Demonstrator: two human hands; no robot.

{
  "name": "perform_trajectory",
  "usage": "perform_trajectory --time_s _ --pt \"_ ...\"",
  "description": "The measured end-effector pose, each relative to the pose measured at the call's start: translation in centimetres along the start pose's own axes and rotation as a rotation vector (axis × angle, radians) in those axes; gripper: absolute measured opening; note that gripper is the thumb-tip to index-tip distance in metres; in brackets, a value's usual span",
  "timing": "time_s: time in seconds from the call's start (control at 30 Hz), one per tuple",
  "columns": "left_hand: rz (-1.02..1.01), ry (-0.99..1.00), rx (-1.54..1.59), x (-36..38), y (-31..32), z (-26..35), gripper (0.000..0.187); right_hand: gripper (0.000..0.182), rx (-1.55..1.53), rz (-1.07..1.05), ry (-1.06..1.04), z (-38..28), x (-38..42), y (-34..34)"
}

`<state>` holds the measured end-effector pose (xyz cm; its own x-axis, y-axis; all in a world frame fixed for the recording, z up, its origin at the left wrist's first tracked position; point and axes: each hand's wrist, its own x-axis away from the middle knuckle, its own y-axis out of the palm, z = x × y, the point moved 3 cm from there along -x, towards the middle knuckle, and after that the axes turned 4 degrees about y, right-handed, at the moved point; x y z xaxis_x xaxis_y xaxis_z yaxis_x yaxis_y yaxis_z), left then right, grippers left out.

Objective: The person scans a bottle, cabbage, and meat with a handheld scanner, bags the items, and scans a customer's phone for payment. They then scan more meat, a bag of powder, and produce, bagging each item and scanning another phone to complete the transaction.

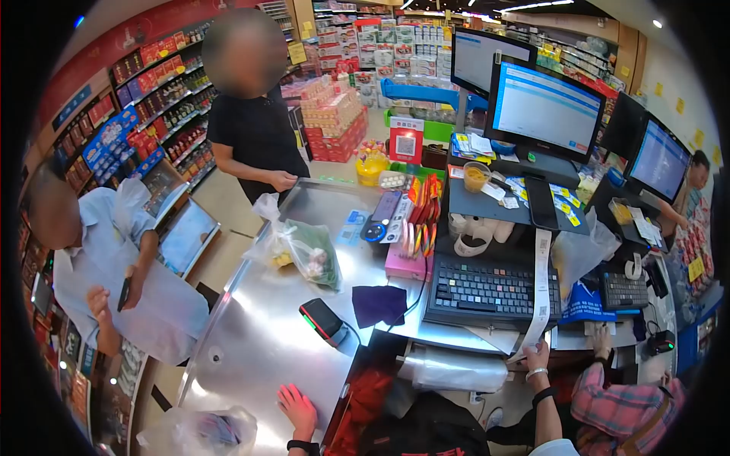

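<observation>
My left hand rests with its fingers spread at the steel counter's near edge, a reddish light on its fingertips. Close by on its left sits a clear plastic bag with something dark inside. My right hand grips the lower end of a long receipt, which runs down past the keyboard from the black shelf above. Farther up the counter are a black and red scanner, a dark purple cloth and plastic bags of produce.
Two people stand across the counter, one in a black shirt, the other in light clothing with a phone. A co-worker's plaid sleeve is at my right. Monitors rise ahead; a plastic roll lies below the keyboard.
</observation>
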<state>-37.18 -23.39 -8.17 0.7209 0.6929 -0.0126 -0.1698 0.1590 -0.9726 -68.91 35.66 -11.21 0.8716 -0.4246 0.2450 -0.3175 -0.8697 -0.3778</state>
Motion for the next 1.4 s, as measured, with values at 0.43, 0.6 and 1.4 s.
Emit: perform_trajectory --time_s 0.43,0.6,1.4 --pt "-0.756 0.854 0.410 2.1 -2.6 30.6 0.040 0.035 0.230 -0.480 -0.015 -1.0 4.5 -0.2" --pt "-0.836 1.145 0.434 4.3 -0.8 41.6 0.045 0.028 0.510 -0.643 -0.017 -0.7 6.5 -2.1" --pt "-1.675 0.693 1.070 4.7 -11.7 57.1 0.031 0.023 -0.604 -0.765 0.340 -12.1 5.5 -7.0"
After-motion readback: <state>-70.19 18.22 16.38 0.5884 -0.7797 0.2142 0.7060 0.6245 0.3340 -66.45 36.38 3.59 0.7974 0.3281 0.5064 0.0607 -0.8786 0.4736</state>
